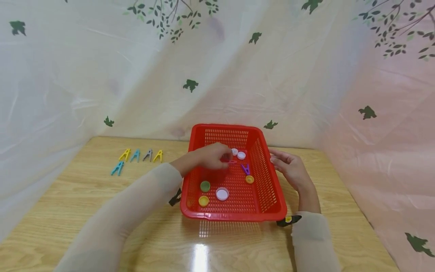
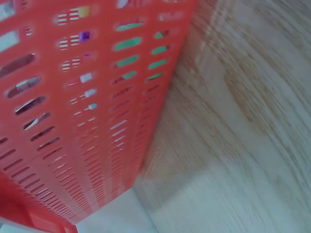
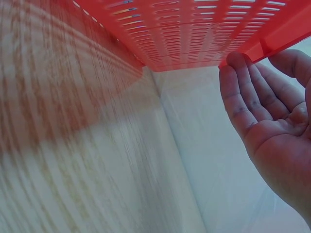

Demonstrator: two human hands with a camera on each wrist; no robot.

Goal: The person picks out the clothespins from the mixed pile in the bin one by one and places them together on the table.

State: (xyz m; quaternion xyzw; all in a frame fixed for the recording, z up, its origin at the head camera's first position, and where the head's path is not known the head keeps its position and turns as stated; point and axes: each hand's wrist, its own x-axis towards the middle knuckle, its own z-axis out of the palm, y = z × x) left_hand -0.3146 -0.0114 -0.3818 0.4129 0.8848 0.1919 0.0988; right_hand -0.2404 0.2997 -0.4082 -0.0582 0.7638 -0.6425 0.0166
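Note:
A red plastic basket (image 1: 234, 216) with slotted walls sits on the table. My left hand (image 1: 215, 155) reaches over its left wall, fingers curled and pinching a pink clothespin (image 1: 232, 161) inside. In the left wrist view that hand is out of sight behind the basket wall (image 2: 97, 145). My right hand (image 3: 272, 107) grips the basket's right rim, thumb on one side and fingers below. Near the pink clothespin lie a purple clothespin (image 1: 246, 169), an orange cap (image 1: 249, 179) and two white caps (image 1: 241, 155). Toward the basket's front are green (image 1: 205, 186), yellow (image 1: 203, 201) and white caps (image 1: 222, 193).
Left of the basket, several clothespins lie on the wooden table (image 1: 142, 211): yellow ones (image 1: 125, 154), blue ones (image 1: 117, 168) and a grey one (image 1: 147, 155). A pale curtain (image 1: 142, 87) with leaf prints hangs behind and along the sides of the table.

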